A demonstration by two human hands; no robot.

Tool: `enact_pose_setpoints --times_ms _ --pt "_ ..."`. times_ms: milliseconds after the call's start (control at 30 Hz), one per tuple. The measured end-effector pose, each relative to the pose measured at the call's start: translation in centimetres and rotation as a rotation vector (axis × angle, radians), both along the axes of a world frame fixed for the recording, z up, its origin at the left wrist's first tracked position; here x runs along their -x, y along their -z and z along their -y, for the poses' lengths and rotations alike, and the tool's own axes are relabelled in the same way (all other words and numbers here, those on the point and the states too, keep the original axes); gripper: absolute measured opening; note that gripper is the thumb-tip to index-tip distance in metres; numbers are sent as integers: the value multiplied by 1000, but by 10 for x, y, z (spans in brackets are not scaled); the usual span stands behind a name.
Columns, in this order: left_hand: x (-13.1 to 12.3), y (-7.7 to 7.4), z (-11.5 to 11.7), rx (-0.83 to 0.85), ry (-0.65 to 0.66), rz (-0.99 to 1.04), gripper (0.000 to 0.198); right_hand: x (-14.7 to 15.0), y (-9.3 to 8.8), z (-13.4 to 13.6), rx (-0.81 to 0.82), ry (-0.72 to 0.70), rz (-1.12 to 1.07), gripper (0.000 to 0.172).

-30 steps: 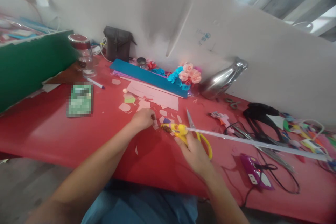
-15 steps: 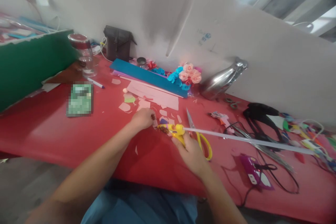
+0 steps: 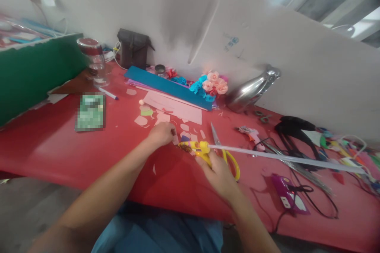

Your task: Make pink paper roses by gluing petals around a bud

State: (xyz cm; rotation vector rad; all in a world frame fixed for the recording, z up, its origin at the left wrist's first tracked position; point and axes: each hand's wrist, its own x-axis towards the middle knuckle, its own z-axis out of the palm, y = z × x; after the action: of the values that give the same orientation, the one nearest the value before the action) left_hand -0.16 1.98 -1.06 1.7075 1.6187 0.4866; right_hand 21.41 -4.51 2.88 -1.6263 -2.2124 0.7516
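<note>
My right hand [image 3: 219, 172] is closed round the handle of a yellow hot glue gun [image 3: 203, 148]. A long whitish glue stick [image 3: 267, 155] juts from its back end far to the right. The gun's brown-stained nozzle points left at a small pink paper piece [image 3: 175, 140], which my left hand [image 3: 162, 133] pinches between its fingertips. Whether nozzle and paper touch, I cannot tell. Cut pink paper scraps [image 3: 184, 127] lie just beyond both hands. Yellow-handled scissors [image 3: 231, 163] rest partly behind the glue stick, close to my right hand.
Behind the scraps are a pink sheet [image 3: 175, 107], a blue folded stack [image 3: 166, 87] and paper roses [image 3: 213, 83]. A steel flask [image 3: 252, 89] leans at the wall. On the right lie a second glue gun [image 3: 252, 136] and a purple power socket [image 3: 286, 193]; a glass jar [image 3: 96, 63] stands left.
The glue gun and my right hand have shifted very slightly to the right, the glue stick's far end with them. My left hand stays in place with the paper piece.
</note>
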Motion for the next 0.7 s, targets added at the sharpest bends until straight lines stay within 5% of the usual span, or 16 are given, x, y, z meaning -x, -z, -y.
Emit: enact_pose_setpoints --times_ms 167,333,500,700 --pt "0 -1 1 6 -16 -10 14 -25 -6 -23 68 170 -283 41" --pt "0 -1 1 -3 -32 -5 13 -66 -3 -70 79 516 -568 37" --pt "0 0 1 -16 5 54 10 -95 15 -103 19 670 -342 23" --pt "-2 -8 4 -39 64 200 17 -107 23 -123 24 727 24 28"
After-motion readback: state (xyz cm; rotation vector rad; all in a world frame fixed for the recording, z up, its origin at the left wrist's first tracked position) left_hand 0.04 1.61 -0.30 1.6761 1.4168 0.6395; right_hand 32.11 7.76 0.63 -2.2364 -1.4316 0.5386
